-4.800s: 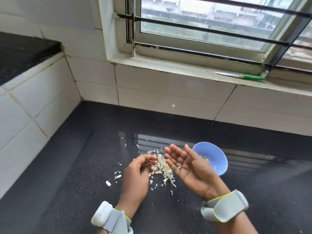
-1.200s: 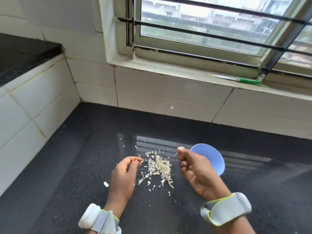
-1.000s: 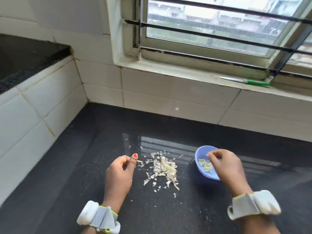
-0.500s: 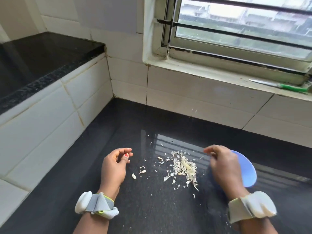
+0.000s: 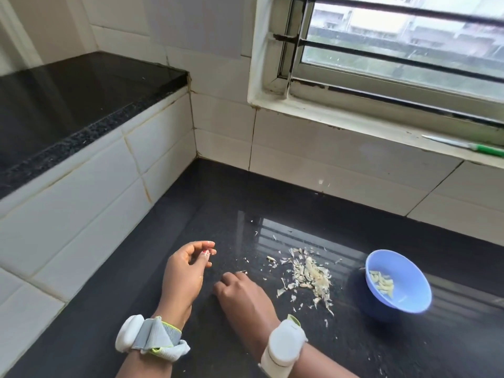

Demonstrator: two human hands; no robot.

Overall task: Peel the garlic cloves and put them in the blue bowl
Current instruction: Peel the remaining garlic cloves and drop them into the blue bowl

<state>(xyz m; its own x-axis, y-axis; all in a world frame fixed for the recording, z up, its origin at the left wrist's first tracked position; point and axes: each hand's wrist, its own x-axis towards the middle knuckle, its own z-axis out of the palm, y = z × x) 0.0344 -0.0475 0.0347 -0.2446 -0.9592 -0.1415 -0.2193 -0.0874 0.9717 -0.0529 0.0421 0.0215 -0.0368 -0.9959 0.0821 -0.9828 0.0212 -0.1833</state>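
1. Change vs. half a second ago: right hand (image 5: pixel 242 293) has left the blue bowl (image 5: pixel 398 285) and crossed to the counter left of the peel heap; view has swung left, so the bowl is now fully exposed.
2. Nearest: both wrists carry grey-and-white sensor bands (image 5: pixel 151 336).
3. Right hand lies knuckles-up on the black granite counter (image 5: pixel 109 309), fingers curled down at the spot where a loose clove lay earlier. Grip state: cannot tell; fingertips hidden, clove not visible. Likely fetching the next clove to peel.
4. Left hand (image 5: pixel 188 268) hovers just left of it, palm part-turned up, fingers loosely curled, grasping nothing seen; a red-painted nail shows. Position little changed. Prob. waiting to receive the clove.
5. Mid: garlic peel heap (image 5: pixel 308 274) between right hand and bowl, kept apart from the bowl so waste and product don't mix. Stray flakes around it.
6. Peeled garlic cloves (image 5: pixel 381 281) lie inside the bowl, well right of both hands.
7. Far: green-handled knife (image 5: pixel 469 145) on window sill (image 5: pixel 341 124), not in use. Raised counter at far left.
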